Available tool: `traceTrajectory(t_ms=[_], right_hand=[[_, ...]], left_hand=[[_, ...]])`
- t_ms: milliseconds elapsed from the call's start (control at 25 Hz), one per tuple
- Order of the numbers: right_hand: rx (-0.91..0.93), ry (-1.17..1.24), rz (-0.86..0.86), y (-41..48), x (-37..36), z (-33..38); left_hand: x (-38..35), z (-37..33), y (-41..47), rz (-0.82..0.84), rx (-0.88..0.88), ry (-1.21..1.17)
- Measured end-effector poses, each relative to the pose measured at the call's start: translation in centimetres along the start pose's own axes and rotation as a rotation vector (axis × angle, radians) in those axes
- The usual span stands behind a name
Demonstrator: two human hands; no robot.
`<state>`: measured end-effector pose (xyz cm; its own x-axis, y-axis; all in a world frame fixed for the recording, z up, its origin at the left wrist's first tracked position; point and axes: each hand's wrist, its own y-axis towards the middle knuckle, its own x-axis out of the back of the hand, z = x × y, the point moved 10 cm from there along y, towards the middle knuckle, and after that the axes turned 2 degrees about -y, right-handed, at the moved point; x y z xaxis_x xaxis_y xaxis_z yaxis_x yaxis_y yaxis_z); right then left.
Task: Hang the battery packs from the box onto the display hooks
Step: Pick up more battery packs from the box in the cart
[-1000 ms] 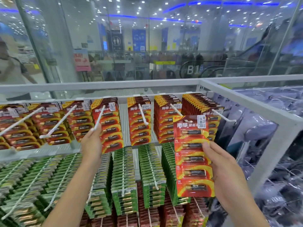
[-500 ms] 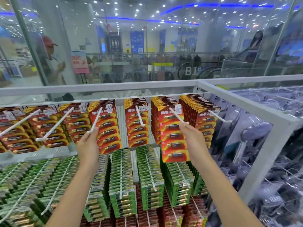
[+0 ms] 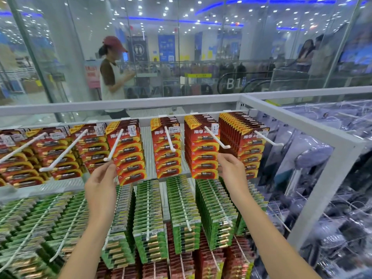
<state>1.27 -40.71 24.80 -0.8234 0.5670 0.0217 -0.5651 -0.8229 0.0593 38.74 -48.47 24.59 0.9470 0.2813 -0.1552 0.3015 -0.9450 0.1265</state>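
The right hand (image 3: 231, 170) pinches the right edge of the front pack (image 3: 201, 156), which hangs on a white hook (image 3: 216, 138) in the top row, second stack from the right. The pack is a red and yellow card showing five batteries in a column, with a white price sticker at its top right corner. The left hand (image 3: 100, 184) is raised to the left pack (image 3: 128, 154) two stacks over, fingertips at its lower left edge just under the tip of the left hook (image 3: 114, 146); whether it grips I cannot tell. Both hooks reach out bare on the near side of their packs. A strip of back panel (image 3: 148, 150) shows between stacks. Green packs (image 3: 149, 218) fill the rows under the hands, with darker red ones lower still. The white frame (image 3: 332, 141) bounds the rack on the right, with clear bagged goods (image 3: 322, 162) beyond it. Far off, behind glass (image 3: 181, 57), stands a person (image 3: 112, 77) in a red cap
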Motion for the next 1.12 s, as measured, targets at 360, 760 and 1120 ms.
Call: traceTrajectory(t_ms=[360, 760, 1120], right_hand=[[-0.124, -0.036, -0.056, -8.1, 8.0, -8.0], [-0.411, -0.098, -0.402, -21.5, 22.0, -20.0], [-0.695, -0.146, -0.806, -35.6, 29.1, -26.1]], left_hand=[[-4.1, 5.2, -11.2, 0.17, 0.163, 0.019], [-13.6, 14.5, -27.7, 0.626, 0.424, 0.092], [-18.4, 24.4, -42.8, 1.307, 0.548, 0.385]])
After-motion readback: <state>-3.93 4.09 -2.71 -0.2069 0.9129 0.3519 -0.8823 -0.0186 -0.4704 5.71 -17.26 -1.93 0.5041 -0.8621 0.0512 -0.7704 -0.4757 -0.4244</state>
